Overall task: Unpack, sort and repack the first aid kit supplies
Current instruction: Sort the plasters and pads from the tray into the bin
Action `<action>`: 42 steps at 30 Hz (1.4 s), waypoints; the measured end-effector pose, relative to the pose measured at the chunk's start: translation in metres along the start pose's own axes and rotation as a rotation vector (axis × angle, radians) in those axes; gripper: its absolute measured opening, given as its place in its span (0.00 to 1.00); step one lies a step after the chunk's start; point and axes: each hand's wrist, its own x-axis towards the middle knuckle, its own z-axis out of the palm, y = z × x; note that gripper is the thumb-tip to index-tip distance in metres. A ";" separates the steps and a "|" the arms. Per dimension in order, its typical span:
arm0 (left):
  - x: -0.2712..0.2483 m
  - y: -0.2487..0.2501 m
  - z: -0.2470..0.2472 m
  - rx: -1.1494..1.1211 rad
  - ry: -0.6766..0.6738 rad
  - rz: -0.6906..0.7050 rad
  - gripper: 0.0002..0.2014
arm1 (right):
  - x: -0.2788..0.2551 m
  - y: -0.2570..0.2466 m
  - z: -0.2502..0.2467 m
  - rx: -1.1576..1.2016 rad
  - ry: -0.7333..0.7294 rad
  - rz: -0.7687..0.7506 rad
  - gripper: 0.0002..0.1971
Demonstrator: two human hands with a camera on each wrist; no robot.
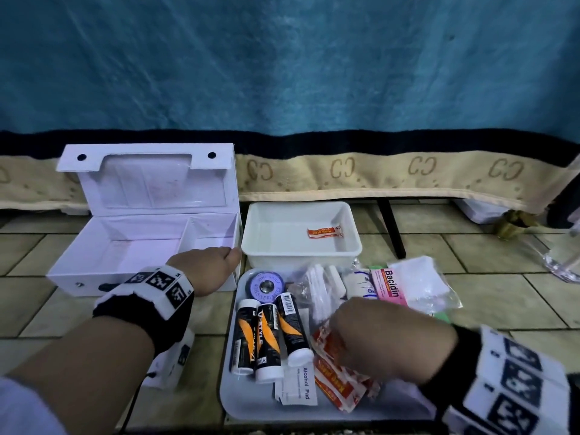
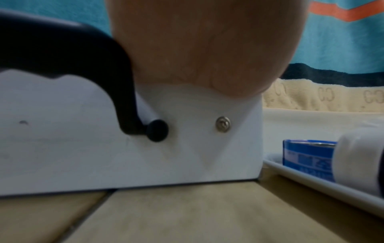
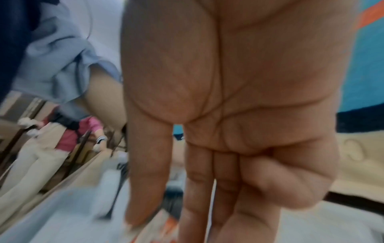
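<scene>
Head view: red-and-white plaster sachets (image 1: pixel 340 383) lie in a loose overlapping heap at the near right of the flat tray (image 1: pixel 248 406) on the tiled floor. Judged light, thin, limp and slick-wrapped; they should slide over one another, so a pinch on one free edge looks better than a flat press. Not fragile.

Right hand (image 1: pixel 376 337) sits directly over the heap, knuckles up, fingers pointing down and left onto the top sachets. In the right wrist view the thumb (image 3: pixel 145 172) and fingers (image 3: pixel 199 189) reach straight down with the tips at an orange-and-white wrapper (image 3: pixel 164 230); blurred, so whether a pinch has closed on it I cannot tell.

Left of the heap on the same tray: three black-and-orange tubes (image 1: pixel 266 334) side by side, an alcohol pad (image 1: pixel 303 386) at their near end, a blue tape roll (image 1: pixel 266 285) at the far left corner. Far right side holds clear bags of swabs (image 1: pixel 317 290) and a pink Bacidin box (image 1: pixel 389 287).

Beyond the tray, a white bin (image 1: pixel 351 249) holds one matching sachet (image 1: pixel 324 232), well apart from the heap. This is the likely sorting target.

Left of the bin, the first aid box (image 1: pixel 94 268) stands lid up, nothing showing inside. Left hand (image 1: pixel 207 268) rests over its near right corner, fingers hidden beyond the edge; grip not determinable.
</scene>
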 end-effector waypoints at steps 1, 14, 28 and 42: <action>0.000 0.000 0.000 -0.009 0.000 0.001 0.21 | 0.001 0.005 -0.011 0.003 0.012 0.013 0.12; -0.001 0.000 -0.002 -0.090 0.012 -0.022 0.24 | 0.140 0.071 -0.040 -0.185 0.101 0.116 0.17; 0.003 -0.005 0.001 -0.095 0.036 0.004 0.24 | 0.147 0.063 -0.047 -0.192 0.055 0.003 0.15; -0.001 0.000 -0.001 -0.033 0.022 0.018 0.23 | 0.034 0.050 -0.063 0.198 0.442 0.051 0.14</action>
